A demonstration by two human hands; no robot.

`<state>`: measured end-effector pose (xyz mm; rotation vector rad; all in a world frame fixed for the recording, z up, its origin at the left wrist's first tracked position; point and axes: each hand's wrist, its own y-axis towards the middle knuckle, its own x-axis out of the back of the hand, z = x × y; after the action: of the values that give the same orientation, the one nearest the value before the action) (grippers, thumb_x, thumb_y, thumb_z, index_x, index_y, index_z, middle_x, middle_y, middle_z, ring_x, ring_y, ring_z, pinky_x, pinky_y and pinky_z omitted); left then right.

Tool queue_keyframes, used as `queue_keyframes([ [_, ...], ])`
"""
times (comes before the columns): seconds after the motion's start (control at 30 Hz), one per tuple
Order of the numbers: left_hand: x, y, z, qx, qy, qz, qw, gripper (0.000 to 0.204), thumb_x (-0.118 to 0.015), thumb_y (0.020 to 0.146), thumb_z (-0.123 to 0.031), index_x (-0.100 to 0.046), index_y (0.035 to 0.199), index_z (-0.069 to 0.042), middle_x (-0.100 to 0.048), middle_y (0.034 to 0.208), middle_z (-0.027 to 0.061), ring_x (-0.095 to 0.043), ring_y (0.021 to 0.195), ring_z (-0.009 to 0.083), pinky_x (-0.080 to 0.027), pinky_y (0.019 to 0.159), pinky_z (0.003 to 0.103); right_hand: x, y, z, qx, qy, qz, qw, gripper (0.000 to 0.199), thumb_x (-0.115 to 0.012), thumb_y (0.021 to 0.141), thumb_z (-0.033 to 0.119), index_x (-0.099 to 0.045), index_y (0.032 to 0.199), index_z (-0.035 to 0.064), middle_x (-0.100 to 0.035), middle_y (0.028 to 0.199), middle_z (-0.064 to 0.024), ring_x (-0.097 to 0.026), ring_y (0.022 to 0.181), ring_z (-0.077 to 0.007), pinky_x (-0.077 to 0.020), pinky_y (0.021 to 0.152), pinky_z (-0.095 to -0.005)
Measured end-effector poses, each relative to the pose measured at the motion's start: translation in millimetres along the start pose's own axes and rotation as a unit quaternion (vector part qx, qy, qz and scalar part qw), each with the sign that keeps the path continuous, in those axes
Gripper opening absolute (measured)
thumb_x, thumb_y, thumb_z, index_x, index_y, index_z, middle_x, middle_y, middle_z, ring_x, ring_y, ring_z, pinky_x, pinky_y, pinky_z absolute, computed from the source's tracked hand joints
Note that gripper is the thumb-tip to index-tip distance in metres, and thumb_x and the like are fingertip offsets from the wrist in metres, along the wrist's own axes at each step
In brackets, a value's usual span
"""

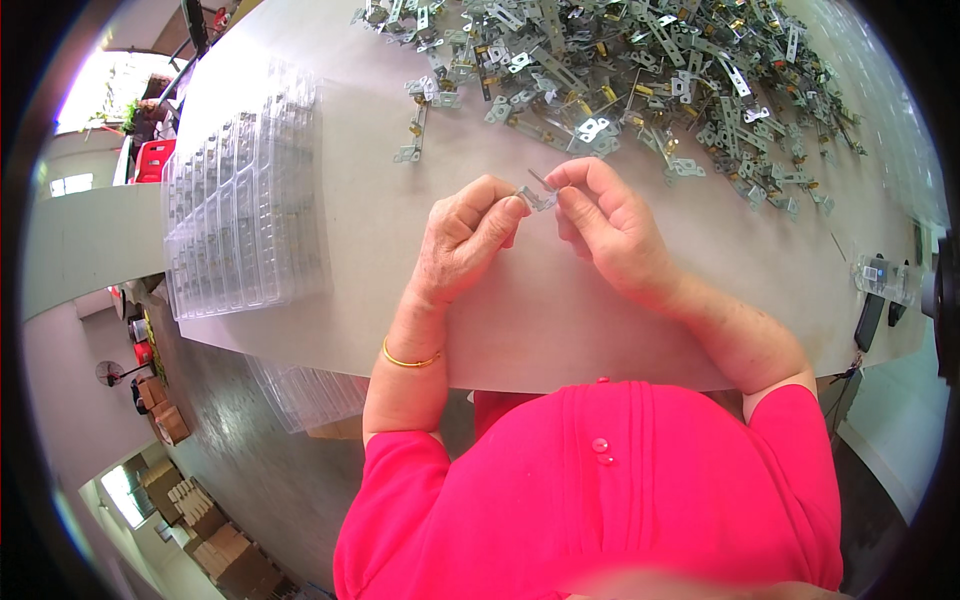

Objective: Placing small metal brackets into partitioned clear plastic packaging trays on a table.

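Above the near middle of the table, my left hand (pixel 465 235) is closed, thumb against the bent fingers. It pinches one end of a small silvery metal bracket (pixel 538 199) with a cut-out shape. My right hand (pixel 615 230) is closed at the bracket's other end, its thumb and forefinger pressed together. A thin dark metal pin (pixel 539 179) sticks out from the right fingertips, slanting up to the left over the bracket. The fingers hide whether the pin touches the bracket. Beyond both hands lies a large heap of similar metal brackets (pixel 575 75), some with brass-coloured parts.
Stacked clear plastic trays (pixel 245 200) holding metal parts stand on the table (pixel 400 340) at left. More clear trays (pixel 310 392) lie below its edge. A clear container (pixel 885 278) and a black object (pixel 870 322) are at right, near a loose pin (pixel 838 247).
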<state>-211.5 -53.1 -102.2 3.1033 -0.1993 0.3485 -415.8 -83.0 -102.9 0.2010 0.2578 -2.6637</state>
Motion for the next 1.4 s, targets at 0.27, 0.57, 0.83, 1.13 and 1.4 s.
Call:
queue_keyframes([
  [0.27, 1.1, -0.9, 1.1, -0.054, 0.070, 0.029, 0.996, 0.021, -0.061, 0.100, -0.019, -0.064, 0.091, 0.000, -0.055, 0.068, 0.0003, -0.048, 0.059, 0.0074, -0.037, 0.053, 0.025, 7.5, 4.2, 2.2, -0.028, 0.052, 0.065, 0.996, 0.014, -0.056, 0.104, 0.019, -0.062, 0.109, 0.0074, -0.059, 0.087, 0.0021, -0.052, 0.074, -0.0049, -0.0446, 0.066, -0.0207],
  [0.57, -4.1, -3.4, -4.9, -0.077, 0.088, 0.078, 0.990, 0.012, -0.065, 0.096, -0.011, -0.065, 0.094, 0.001, -0.055, 0.070, -0.0009, -0.042, 0.060, 0.0064, -0.033, 0.053, 0.024, 7.1, 9.7, -5.6, 0.125, 0.058, -0.015, 0.990, 0.009, -0.058, 0.104, 0.012, -0.062, 0.109, 0.0054, -0.058, 0.093, 0.0044, -0.050, 0.079, -0.0032, -0.0441, 0.070, -0.0202],
  [0.83, -9.0, -2.6, -1.2, -0.139, 0.149, -0.044, 0.978, 0.011, -0.070, 0.092, -0.007, -0.064, 0.096, 0.002, -0.058, 0.074, -0.0002, -0.047, 0.063, 0.0063, -0.038, 0.056, 0.023, 6.9, 5.3, -0.2, 0.084, 0.036, 0.043, 0.995, 0.011, -0.058, 0.104, 0.013, -0.060, 0.109, 0.0033, -0.063, 0.096, -0.0003, -0.061, 0.086, -0.0066, -0.0528, 0.078, -0.0237],
  [1.13, 1.2, -0.4, -6.6, -0.022, -0.061, 0.065, 0.996, 0.048, -0.067, 0.090, -0.024, -0.059, 0.126, 0.006, -0.069, 0.095, 0.0124, -0.063, 0.074, 0.0154, -0.050, 0.070, 0.028, 15.5, 12.8, 4.9, 0.103, 0.018, 0.006, 0.994, 0.010, -0.056, 0.104, 0.012, -0.060, 0.106, 0.0034, -0.065, 0.093, -0.0023, -0.063, 0.082, -0.0084, -0.0542, 0.075, -0.0241],
  [1.4, 2.2, -1.2, -14.4, 0.110, -0.227, 0.168, 0.953, 0.052, -0.061, 0.094, -0.015, -0.049, 0.141, 0.006, -0.070, 0.102, 0.0191, -0.066, 0.085, 0.0201, -0.054, 0.077, 0.032, 18.3, 15.0, 6.9, 0.119, -0.009, 0.012, 0.993, 0.010, -0.058, 0.104, 0.013, -0.061, 0.106, 0.0047, -0.064, 0.093, -0.0009, -0.061, 0.079, -0.0077, -0.0528, 0.070, -0.0234],
])
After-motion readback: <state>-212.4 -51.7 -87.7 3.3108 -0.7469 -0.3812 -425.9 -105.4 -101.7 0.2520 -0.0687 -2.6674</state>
